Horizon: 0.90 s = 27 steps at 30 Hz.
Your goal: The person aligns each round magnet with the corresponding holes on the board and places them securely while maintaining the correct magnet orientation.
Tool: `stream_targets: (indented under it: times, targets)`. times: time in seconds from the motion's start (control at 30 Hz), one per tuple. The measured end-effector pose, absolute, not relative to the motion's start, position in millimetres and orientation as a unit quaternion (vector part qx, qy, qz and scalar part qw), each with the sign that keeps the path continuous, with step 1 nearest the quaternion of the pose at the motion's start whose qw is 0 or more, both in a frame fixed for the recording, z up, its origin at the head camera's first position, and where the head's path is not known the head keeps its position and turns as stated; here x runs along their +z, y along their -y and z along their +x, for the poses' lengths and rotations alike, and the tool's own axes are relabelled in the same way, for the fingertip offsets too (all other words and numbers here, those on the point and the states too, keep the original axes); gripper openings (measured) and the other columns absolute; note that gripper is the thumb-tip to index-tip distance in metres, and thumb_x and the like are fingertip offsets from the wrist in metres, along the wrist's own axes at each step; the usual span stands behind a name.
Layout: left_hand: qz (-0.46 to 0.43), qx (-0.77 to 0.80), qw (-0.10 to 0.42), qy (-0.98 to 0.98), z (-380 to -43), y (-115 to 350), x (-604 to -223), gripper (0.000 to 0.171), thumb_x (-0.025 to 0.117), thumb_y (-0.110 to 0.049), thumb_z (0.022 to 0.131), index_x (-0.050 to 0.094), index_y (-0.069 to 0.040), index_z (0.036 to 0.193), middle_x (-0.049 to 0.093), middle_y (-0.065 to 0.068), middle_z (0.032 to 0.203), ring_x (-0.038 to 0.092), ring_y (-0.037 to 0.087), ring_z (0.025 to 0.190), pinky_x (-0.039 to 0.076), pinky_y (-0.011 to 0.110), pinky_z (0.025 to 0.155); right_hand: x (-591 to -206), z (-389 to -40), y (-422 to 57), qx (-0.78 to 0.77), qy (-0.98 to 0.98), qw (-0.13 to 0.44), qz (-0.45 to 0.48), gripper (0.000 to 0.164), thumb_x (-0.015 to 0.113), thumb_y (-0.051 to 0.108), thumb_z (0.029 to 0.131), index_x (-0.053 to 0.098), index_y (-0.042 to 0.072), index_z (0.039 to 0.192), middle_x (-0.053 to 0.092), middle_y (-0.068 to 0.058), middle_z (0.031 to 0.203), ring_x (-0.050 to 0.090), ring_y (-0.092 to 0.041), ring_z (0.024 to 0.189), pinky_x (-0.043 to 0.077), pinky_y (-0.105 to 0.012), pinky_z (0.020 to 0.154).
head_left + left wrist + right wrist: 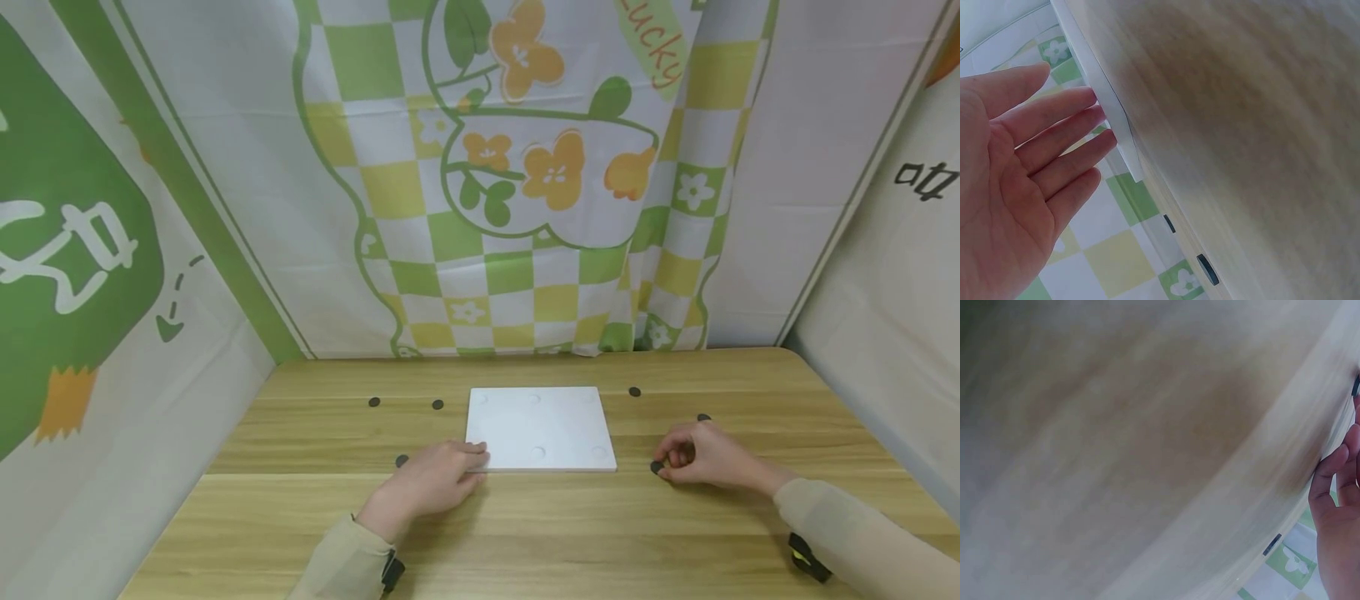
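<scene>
Item: one white rectangular plate (573,427), flat on the wood-grain table (525,533), between the two hands, its face bearing faint round marks; whether raised or sunk, we cannot tell.

Item: six small black discs, unmarked as far as we can see. Two lie left of the plate, a far-left disc (374,402) and a disc nearer the plate (438,404); a half-hidden disc (402,459) shows just behind the left hand (431,479). Right of the plate lie a far-right disc (634,392), a disc behind the right hand (703,417) and a near-right disc (657,468).

Hands: the left hand has its fingers nearly straight and slightly spread, fingertips on the plate's near left corner, gripping nothing. The right hand (705,458) is curled, thumb and forefinger pinching the near-right disc at the tabletop.

Handling note: we judge the thin disc best taken by its rim, fingertips low, with only a light squeeze lest it slip; light left-hand pressure should steady the plate.

Lettering: we read "Lucky" in orange on a green label (652,50) of the checked curtain (510,275). White strokes on the green panel (67,208) and dark characters on the right-hand cloth wall (900,275) we cannot read with certainty. We find no brand.
</scene>
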State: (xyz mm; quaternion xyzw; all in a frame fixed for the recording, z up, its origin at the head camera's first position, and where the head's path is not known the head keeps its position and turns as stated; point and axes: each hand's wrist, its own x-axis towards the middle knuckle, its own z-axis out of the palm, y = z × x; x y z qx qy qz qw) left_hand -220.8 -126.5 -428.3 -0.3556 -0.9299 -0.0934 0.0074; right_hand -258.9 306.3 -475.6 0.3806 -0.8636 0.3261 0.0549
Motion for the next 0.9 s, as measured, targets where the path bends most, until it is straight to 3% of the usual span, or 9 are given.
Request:
stream_targets:
  times: [0.9]
  targets:
    - [-0.351,-0.095,0.001,0.932,-220.5,126.0,-427.5,0.034,0.056,-0.024,0.095,0.063,-0.006,0.123,0.058,0.009,0.132,0.057,0.027,0.120,0.046,0.042,0.104,-472.1,-262.0,-296.8,0.336,0.870,0.038,0.359,0.012,0.079,0.020,0.077,0.068,0.023,0.083,0.057,0.015,0.068,0.050,0.005,0.062,0.049,-0.017,0.051]
